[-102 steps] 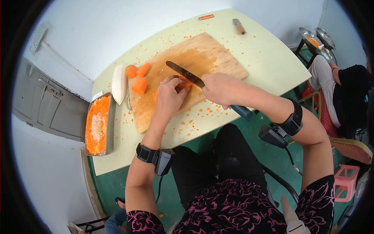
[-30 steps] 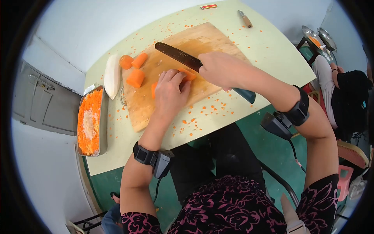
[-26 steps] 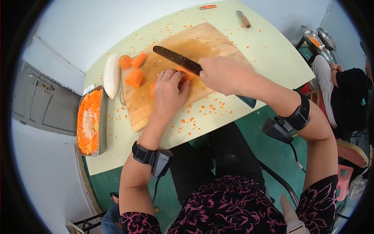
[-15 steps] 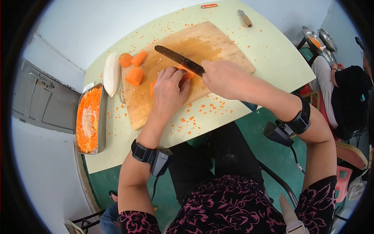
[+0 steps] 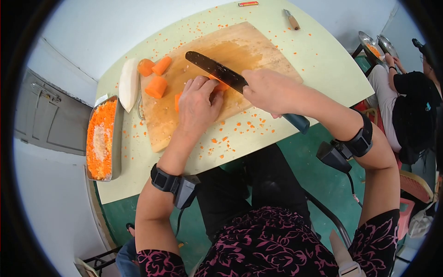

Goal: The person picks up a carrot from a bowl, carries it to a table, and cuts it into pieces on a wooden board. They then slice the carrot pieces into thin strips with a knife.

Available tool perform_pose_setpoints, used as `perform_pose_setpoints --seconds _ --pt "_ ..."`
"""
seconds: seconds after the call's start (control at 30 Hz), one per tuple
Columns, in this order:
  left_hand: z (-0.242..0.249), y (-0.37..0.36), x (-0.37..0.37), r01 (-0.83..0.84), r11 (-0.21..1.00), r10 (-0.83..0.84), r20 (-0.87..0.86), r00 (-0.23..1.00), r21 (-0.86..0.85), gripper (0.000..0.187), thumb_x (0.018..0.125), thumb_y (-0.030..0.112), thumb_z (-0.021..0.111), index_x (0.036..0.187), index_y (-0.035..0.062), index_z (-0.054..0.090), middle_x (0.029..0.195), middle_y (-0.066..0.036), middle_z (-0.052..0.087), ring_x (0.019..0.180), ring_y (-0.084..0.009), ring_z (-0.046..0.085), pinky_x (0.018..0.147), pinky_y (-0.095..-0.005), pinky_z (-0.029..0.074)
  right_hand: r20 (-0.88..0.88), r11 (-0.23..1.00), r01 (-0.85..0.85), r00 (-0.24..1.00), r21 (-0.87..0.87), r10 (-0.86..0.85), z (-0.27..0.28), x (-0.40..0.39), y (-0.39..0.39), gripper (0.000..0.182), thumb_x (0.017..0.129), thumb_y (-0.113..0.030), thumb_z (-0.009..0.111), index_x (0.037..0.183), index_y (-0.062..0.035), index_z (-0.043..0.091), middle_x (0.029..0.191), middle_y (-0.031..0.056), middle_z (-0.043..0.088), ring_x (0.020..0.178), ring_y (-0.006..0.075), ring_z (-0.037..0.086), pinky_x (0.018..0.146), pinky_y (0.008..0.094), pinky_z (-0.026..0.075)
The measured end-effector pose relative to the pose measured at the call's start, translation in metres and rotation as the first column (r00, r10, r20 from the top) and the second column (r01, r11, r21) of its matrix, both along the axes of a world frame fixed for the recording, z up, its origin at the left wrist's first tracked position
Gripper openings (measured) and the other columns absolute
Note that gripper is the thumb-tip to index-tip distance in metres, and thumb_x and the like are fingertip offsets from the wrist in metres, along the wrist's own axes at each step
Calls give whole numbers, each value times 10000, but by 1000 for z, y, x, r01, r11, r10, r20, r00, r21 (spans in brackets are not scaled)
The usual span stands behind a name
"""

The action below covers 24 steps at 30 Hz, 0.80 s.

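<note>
Head view, near to far. Left hand (image 5: pixel 194 108) first: what has it got?

Carrot (image 5: pixel 223 85), at upper centre. Fingers bent over it, holding it on the board (image 5: pixel 159 131). Forearm comes up from lower left.

And the right hand (image 5: pixel 270 91)?

Closed round a knife (image 5: pixel 210 64); handle end (image 5: pixel 299 123) pokes out toward the lower right, blade slants to the upper left.

Carrot against the hands?

Under the left fingertips, so the left is nearer. Right hand sits off to its right, a bit apart. Blade crosses just beyond the fingers; whether it touches the carrot, cannot tell.

Long axis?

Mostly hidden. Orange also shows left of the left hand; same piece or another, cannot tell.

Farther out?

Three loose chunks (image 5: pixel 156 87) at the board's left corner, then a peeled white radish (image 5: pixel 128 85). Metal tray (image 5: pixel 117 143) of chopped carrot at frame left. Wooden-handled tool (image 5: pixel 293 22) and red box (image 5: pixel 248 3) near the top. Another person (image 5: pixel 413 104) at far right, by two metal pans (image 5: pixel 386 45).
</note>
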State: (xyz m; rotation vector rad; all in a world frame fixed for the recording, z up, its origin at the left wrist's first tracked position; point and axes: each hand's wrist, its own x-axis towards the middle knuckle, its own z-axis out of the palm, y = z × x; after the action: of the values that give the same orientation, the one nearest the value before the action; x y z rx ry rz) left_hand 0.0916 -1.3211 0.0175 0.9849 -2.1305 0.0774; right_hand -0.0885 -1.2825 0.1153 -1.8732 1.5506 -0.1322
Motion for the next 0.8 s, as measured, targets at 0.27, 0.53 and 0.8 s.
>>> perform_pose_setpoints --seconds 0.27,0.53,0.8 --pt "-4 -4 1 6 1000 -6 6 1000 -9 169 684 47 671 850 53 642 803 -79 569 741 -280 550 654 -364 462 -96 995 -100 991 -19 98 -9 11 -23 208 871 -106 347 860 76 446 615 193 537 428 264 555 427 365 475" --pt "-2 -1 4 5 1000 -5 -3 1000 -20 159 698 65 670 855 45 649 801 -85 574 752 -284 556 666 -365 466 -45 995 -33 998 94 38 0 23 -47 203 833 -89 383 826 93 475 589 196 528 419 249 547 405 360 478" --pt "-1 0 2 -24 999 24 26 999 -21 155 713 82 674 860 35 653 846 -74 597 796 -266 573 665 -356 475 -103 995 -18 995 -101 7 10 12 -13 215 870 -113 369 841 63 488 618 179 565 451 257 571 472 378 491"
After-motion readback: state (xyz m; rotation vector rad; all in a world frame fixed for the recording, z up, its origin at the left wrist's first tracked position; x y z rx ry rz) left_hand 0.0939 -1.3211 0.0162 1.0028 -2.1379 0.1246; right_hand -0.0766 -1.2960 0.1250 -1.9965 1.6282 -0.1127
